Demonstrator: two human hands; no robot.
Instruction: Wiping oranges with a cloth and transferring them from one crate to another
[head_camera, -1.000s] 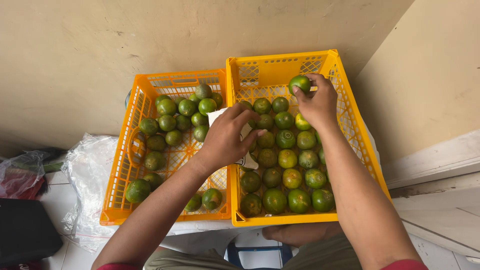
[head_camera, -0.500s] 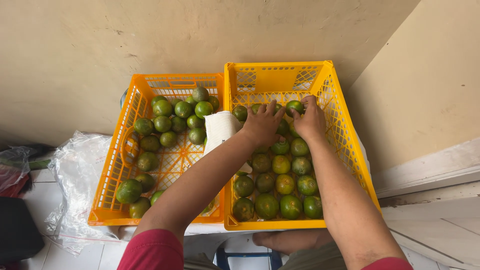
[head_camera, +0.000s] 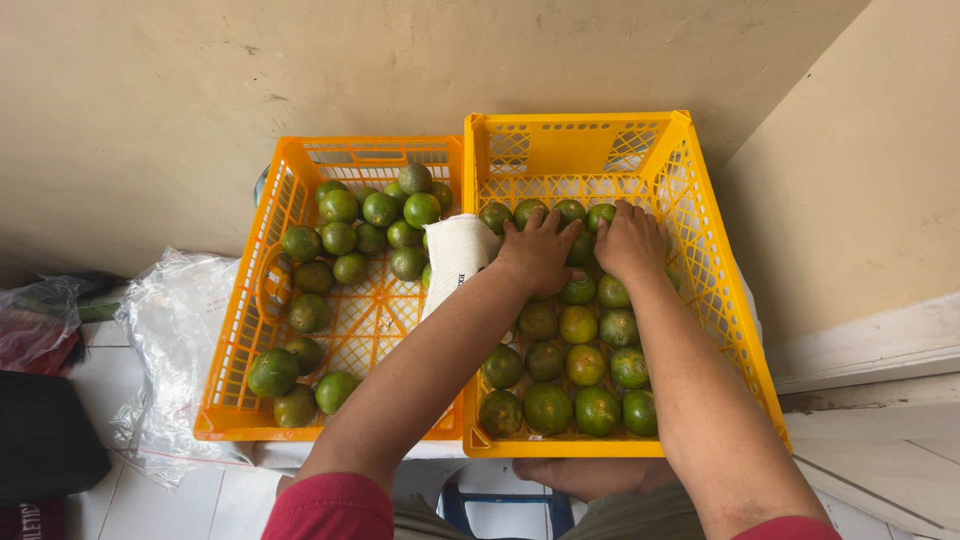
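We are looking down now and both hands are sitting lower in the right crate (head_camera: 690, 250) than a second ago: the right hand (head_camera: 630, 243), which was lifted at the far rim with one green orange pinched in it, is now lying palm-down on the pile, fingers together, and we cannot tell whether anything is under it. The left hand (head_camera: 538, 252) is pressing flat on the fruit just beside it, fingers slightly spread, holding nothing we can see, with the white cloth (head_camera: 455, 258) draped over the divider by its wrist. So the lifted fruit is back among the green oranges (head_camera: 575, 370), which are filling the crate from under the palms down toward the elbows. We read that as one piece handled and the hands settling on the heap again. Left of the left forearm, the left crate (head_camera: 265, 290) is holding a looser scatter. Both crates are resting on a low white surface, crumpled clear plastic (head_camera: 165, 330) lying farther left, a plain beige wall (head_camera: 300, 70) rising beyond the fingertips.
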